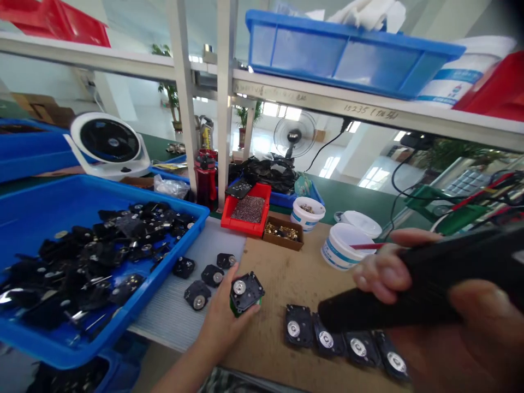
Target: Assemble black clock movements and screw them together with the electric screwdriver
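Note:
My left hand [221, 322] grips a small black square part [245, 292] with a round metal centre and holds it on the brown work surface [282, 273]. My right hand [442, 305] is wrapped round a black power screwdriver [409, 297], close to the camera, with its tip end above a row of several similar black parts [344, 341]. Three more such parts [204, 273] lie on a white ribbed mat [180, 305] to the left of my left hand.
A large blue bin [172, 262] of black parts stands at the left. Behind the work area are a red tray [248, 210] of screws, a brown box [283, 233] of brass pieces, white tubs [341, 245], a white fan [108, 143] and a shelf with a blue crate [344, 52].

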Action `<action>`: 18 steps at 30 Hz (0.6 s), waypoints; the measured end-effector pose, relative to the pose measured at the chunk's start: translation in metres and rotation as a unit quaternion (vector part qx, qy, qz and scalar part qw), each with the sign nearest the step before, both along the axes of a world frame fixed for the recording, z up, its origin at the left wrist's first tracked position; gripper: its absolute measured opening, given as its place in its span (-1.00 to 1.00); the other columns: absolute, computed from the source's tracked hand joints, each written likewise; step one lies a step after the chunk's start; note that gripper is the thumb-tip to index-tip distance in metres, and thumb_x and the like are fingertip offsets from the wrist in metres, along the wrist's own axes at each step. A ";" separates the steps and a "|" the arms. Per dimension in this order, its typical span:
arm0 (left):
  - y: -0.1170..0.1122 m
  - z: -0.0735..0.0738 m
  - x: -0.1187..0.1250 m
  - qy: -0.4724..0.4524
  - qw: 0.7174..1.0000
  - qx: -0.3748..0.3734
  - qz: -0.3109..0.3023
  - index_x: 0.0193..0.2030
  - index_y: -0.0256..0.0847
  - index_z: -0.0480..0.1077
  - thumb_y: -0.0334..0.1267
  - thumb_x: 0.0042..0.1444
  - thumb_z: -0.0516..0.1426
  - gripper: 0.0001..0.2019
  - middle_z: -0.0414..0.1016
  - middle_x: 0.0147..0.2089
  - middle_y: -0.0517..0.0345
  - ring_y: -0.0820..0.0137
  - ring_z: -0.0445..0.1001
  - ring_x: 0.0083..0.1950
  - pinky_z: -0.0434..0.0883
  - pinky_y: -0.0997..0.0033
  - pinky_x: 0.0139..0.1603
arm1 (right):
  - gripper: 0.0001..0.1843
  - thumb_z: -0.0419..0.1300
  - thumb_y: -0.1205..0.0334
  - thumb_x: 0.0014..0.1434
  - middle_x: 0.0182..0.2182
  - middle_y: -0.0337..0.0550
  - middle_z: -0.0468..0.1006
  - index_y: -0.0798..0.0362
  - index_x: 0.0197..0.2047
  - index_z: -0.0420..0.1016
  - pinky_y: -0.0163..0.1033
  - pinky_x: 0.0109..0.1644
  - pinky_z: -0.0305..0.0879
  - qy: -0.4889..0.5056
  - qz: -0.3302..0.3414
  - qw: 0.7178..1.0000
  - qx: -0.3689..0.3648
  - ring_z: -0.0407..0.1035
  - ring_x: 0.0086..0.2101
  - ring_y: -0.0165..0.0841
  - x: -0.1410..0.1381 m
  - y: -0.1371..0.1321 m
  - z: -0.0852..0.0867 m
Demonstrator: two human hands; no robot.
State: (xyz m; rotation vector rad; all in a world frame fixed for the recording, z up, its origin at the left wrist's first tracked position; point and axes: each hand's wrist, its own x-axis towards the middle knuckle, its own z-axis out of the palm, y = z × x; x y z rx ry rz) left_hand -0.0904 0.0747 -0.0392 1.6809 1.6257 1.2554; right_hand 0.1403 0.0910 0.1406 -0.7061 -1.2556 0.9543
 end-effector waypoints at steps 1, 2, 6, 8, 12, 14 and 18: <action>-0.001 -0.002 0.003 -0.016 1.000 -0.001 -0.008 0.32 -0.22 0.03 -0.29 0.02 0.23 -0.27 0.38 0.18 -0.19 0.05 0.38 0.21 0.30 -0.14 0.23 | -0.63 0.39 -0.06 0.00 -0.56 -0.22 0.37 -0.05 -0.18 0.56 -0.23 -0.50 0.28 0.036 0.033 0.999 -0.011 0.27 -0.56 -0.40 -0.021 0.002 0.003; -0.002 -0.003 0.006 -0.031 0.999 0.000 -0.016 0.29 -0.24 0.07 -0.30 0.00 0.25 -0.29 0.38 0.18 -0.21 0.03 0.37 0.22 0.29 -0.15 0.23 | -0.66 0.42 -0.02 -0.04 -0.57 -0.27 0.37 -0.03 -0.23 0.56 -0.27 -0.49 0.28 0.054 0.063 0.996 -0.017 0.26 -0.58 -0.44 -0.041 0.004 0.004; -0.007 -0.008 0.014 -0.095 0.994 0.017 -0.048 0.17 -0.19 0.20 -0.30 0.01 0.28 -0.42 0.43 0.14 -0.12 0.08 0.40 0.18 0.32 -0.07 0.21 | -0.72 0.40 0.03 0.04 -0.55 -0.35 0.41 -0.04 -0.23 0.53 -0.35 -0.48 0.29 0.054 0.161 0.984 -0.048 0.30 -0.57 -0.49 -0.097 0.011 -0.009; -0.008 -0.009 0.016 -0.121 0.990 0.031 -0.058 0.18 -0.16 0.20 -0.28 0.06 0.26 -0.45 0.41 0.17 -0.07 0.14 0.38 0.20 0.31 0.00 0.24 | -0.73 0.41 0.04 0.04 -0.55 -0.37 0.42 -0.05 -0.23 0.52 -0.37 -0.47 0.31 0.039 0.184 0.981 -0.055 0.31 -0.56 -0.49 -0.111 0.015 -0.018; -0.007 -0.009 0.017 -0.154 0.984 0.047 -0.075 0.13 -0.13 0.27 -0.28 0.07 0.26 -0.52 0.46 0.12 0.01 0.17 0.42 0.14 0.36 0.10 0.17 | -0.74 0.41 0.05 0.05 -0.56 -0.38 0.45 -0.03 -0.25 0.52 -0.38 -0.49 0.31 0.019 0.197 0.979 -0.054 0.32 -0.57 -0.50 -0.125 0.021 -0.027; -0.006 -0.009 0.017 -0.160 0.983 0.051 -0.079 0.10 -0.13 0.30 -0.29 0.06 0.27 -0.55 0.49 0.05 0.04 0.18 0.45 0.06 0.40 0.13 0.09 | -0.75 0.40 0.05 0.06 -0.56 -0.39 0.45 -0.03 -0.25 0.51 -0.37 -0.50 0.31 0.008 0.194 0.980 -0.053 0.32 -0.57 -0.49 -0.129 0.024 -0.028; -0.005 -0.009 0.016 -0.162 0.982 0.057 -0.078 0.10 -0.14 0.31 -0.30 0.04 0.28 -0.53 0.49 0.02 0.03 0.16 0.45 0.03 0.40 0.14 0.04 | -0.71 0.40 0.02 0.03 -0.58 -0.38 0.42 -0.02 -0.26 0.49 -0.34 -0.52 0.30 -0.028 0.158 0.986 -0.054 0.32 -0.60 -0.46 -0.135 0.027 -0.030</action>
